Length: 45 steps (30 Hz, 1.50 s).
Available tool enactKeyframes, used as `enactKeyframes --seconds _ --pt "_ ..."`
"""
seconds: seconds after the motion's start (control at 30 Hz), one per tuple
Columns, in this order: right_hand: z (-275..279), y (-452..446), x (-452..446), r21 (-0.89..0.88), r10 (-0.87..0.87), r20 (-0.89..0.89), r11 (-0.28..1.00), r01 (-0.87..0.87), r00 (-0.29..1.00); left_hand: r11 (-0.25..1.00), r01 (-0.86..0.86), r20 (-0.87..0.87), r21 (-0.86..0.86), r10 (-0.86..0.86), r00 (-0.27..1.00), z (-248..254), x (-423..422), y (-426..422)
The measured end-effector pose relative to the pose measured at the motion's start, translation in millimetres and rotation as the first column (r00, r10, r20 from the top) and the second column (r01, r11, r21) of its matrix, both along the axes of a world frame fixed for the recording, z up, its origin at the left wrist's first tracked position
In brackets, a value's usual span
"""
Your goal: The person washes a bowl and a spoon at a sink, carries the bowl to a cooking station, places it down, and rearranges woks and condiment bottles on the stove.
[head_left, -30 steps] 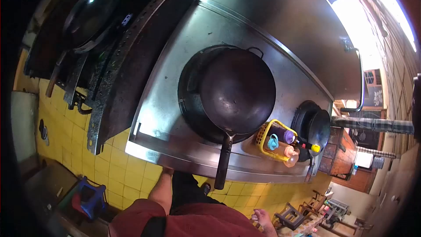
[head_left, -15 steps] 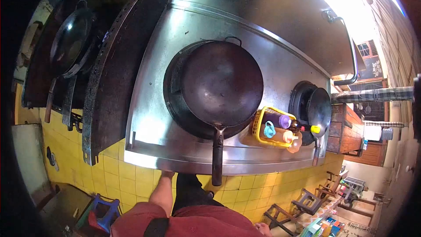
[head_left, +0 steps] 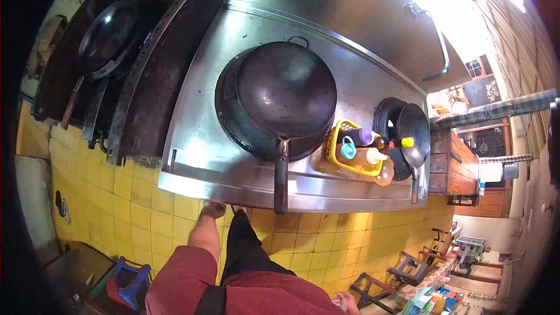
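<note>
My left hand (head_left: 214,209) reaches to the front lower edge of the steel stove (head_left: 221,193). The stove's rim partly hides its fingers, and I cannot make out what they touch. On the stove's large burner sits a dark wok (head_left: 286,90), its long handle pointing toward me over the front edge, right of that hand. At the bottom of the view, beside my red shirt, my right hand (head_left: 346,302) hangs low, away from the stove. Its fingers look partly bent, but they are small and cut off by the frame.
A yellow basket (head_left: 333,154) of sauce bottles stands right of the wok. Beyond it a smaller wok (head_left: 413,131) rests on a second burner. Another wok (head_left: 108,38) is at far left. Stools (head_left: 408,268) and a blue plastic stool (head_left: 129,283) stand on the yellow-tiled floor.
My view has shifted, so the stove and wok sit higher in it. More of my left forearm and hand shows at the stove's front edge. The woks and basket stay in place.
</note>
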State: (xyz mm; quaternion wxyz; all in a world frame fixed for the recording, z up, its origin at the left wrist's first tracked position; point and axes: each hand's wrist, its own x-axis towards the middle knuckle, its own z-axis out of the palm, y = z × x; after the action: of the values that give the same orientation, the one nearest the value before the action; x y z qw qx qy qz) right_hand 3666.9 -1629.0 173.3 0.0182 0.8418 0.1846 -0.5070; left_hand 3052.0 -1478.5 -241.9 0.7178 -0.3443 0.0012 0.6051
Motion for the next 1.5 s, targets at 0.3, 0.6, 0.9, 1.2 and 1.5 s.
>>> enactKeyframes --seconds 0.3,0.6,0.9,1.2,1.5 --pt "-32.0 -109.7 -1.0 0.286 0.045 -0.107 0.958 -0.012 0.993 0.822 -0.005 -0.476 -0.569 -0.324 0.818 141.5 54.7 -69.4" --pt "-98.6 -365.1 -69.3 0.340 -0.249 0.008 0.912 0.232 0.968 0.481 0.295 -0.478 -0.826 -0.874 0.087 223.4 61.8 -172.6" --pt "-78.5 -461.4 -185.9 0.623 -0.767 0.272 0.601 0.501 0.581 0.079 0.906 -0.811 -0.416 -0.484 -0.330 254.2 104.8 -15.4" --pt "83.5 -517.7 -191.3 0.735 -0.831 0.556 0.508 0.450 0.029 0.215 0.827 -0.852 -0.520 -0.209 -0.481 361.2 191.0 -48.8" --pt "-80.4 -728.4 -77.0 0.327 -0.456 0.762 0.884 0.335 0.459 0.234 0.478 -0.521 -0.847 -0.184 -0.833 290.3 20.1 -180.6"
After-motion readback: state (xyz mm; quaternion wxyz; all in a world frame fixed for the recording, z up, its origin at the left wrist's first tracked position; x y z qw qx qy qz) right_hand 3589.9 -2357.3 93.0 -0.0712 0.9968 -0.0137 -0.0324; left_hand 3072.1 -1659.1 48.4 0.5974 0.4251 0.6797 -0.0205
